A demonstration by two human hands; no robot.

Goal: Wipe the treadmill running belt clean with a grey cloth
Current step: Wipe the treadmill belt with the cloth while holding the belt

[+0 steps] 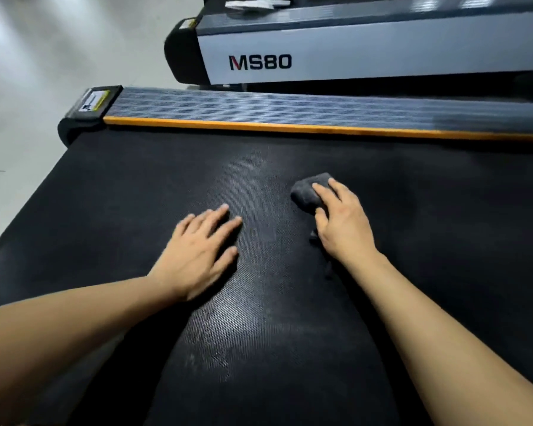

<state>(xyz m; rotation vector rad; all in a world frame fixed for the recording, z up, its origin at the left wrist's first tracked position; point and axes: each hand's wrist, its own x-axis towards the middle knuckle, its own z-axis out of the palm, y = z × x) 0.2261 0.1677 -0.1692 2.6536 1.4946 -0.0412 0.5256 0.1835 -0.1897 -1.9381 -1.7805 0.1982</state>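
On the black running belt (136,186) of a treadmill, two bare hands rest. Left hand (202,250) lies flat, fingers spread, empty. Right hand (342,219) presses down on a bunched grey cloth (305,192), fingers curled over it. Pale dusty streaks cross the belt between the hands, so wiping appears underway, with much of the surface left to clean.

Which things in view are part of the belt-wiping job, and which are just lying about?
In the job:
- running belt
- grey cloth, bunched under the right hand
- left hand, flat on the belt

Lying about:
- second treadmill marked MS80
- white items on top of it, too blurred to identify
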